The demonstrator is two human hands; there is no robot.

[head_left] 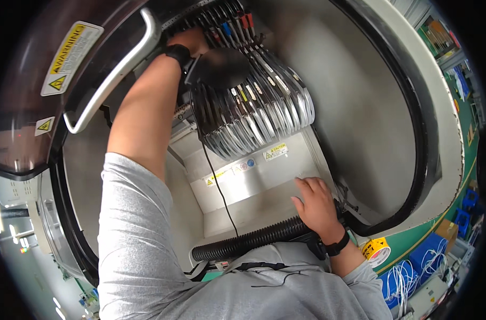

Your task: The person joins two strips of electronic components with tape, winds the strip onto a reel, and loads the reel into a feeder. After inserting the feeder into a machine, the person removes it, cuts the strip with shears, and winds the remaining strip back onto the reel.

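Observation:
My left arm reaches far into an open machine, and my left hand [190,40] is at the back end of a packed row of slim metal tape feeders [253,120]. Its fingers are hidden among the dark parts there, so what they touch does not show. Beside that wrist is a dark round piece [220,68], covering some of the feeders. Red handles [247,21] and a blue one [226,29] stick up at the row's far end. My right hand [316,205] is open with fingers spread and nothing in it, over the metal bay's near right side.
A ribbed black hose [251,237] crosses the near edge against my body. One thin black cable [217,184] hangs down through the metal bay [253,186]. The raised dark cover with its silver handle [115,74] stands left. At lower right lie a yellow tape roll [376,250] and white cables [400,282].

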